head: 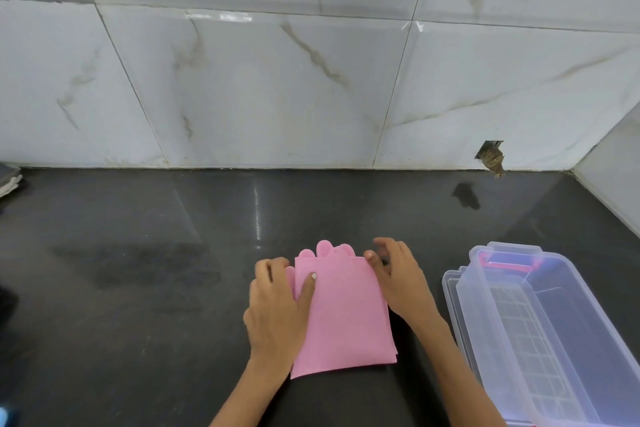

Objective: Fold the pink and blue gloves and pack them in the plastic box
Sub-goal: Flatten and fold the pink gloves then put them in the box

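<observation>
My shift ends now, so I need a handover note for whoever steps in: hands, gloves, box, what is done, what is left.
Left hand: holds the left edge of the folded pink rubber gloves, thumb pressing on top.
Right hand: at their top right corner; grip unclear.
Gloves lie on the dark glossy counter, fingertips poking out at the far end.
Clear plastic box stands open to their right, no gloves inside.
Done: pink fold, apparently.
Left: pack pink; fold and pack blue gloves, not clearly in view.

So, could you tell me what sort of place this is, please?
Probably a home kitchen: a dark polished counter meets glossy marble-look wall tiles, and a clear plastic box stands on it.
</observation>
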Tool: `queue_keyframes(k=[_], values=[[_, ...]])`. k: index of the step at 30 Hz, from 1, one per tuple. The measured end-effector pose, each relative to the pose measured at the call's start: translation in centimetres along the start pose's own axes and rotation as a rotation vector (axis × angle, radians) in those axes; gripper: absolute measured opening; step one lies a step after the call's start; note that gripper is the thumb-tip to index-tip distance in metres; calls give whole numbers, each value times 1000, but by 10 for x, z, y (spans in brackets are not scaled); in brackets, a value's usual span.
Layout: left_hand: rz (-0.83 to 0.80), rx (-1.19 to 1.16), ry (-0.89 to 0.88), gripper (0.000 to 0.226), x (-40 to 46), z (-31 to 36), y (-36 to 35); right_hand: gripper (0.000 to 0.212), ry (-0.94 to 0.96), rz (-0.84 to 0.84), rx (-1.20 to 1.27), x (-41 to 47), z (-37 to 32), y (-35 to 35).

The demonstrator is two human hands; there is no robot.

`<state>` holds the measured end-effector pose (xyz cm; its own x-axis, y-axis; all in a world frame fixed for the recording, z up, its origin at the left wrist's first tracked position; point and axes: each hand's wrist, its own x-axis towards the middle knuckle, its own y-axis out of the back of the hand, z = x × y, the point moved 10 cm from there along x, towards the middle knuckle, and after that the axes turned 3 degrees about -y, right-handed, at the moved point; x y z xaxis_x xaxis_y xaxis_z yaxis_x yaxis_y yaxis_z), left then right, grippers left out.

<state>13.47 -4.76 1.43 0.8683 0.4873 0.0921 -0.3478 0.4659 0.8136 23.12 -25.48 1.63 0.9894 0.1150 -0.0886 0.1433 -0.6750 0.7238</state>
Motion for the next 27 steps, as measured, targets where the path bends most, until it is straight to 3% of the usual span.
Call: queue_keyframes(k=[3,5,7,10,17,23,27], values=[[-137,9,258,64,-18,-29,-1,54,-227,-131,47,-20,36,-3],[-277,15,297,63,-32,-34,-8,48,-273,-321,93,-46,46,-20],[-320,-2,277,57,-40,-29,-13,38,-227,-374,54,-62,43,-31],[-323,-97,268,46,-39,-23,-19,29,-214,-293,27,-69,29,-36],[-244,-346,229,31,-37,-22,-16,35,-160,-115,38,-77,-4,-37],[-150,-515,273,29,-53,-33,3,29,-117,-298,259,-92,-25,-58],[-95,-577,272,23,-60,-41,17,26,-159,-304,451,-108,-21,-58]])
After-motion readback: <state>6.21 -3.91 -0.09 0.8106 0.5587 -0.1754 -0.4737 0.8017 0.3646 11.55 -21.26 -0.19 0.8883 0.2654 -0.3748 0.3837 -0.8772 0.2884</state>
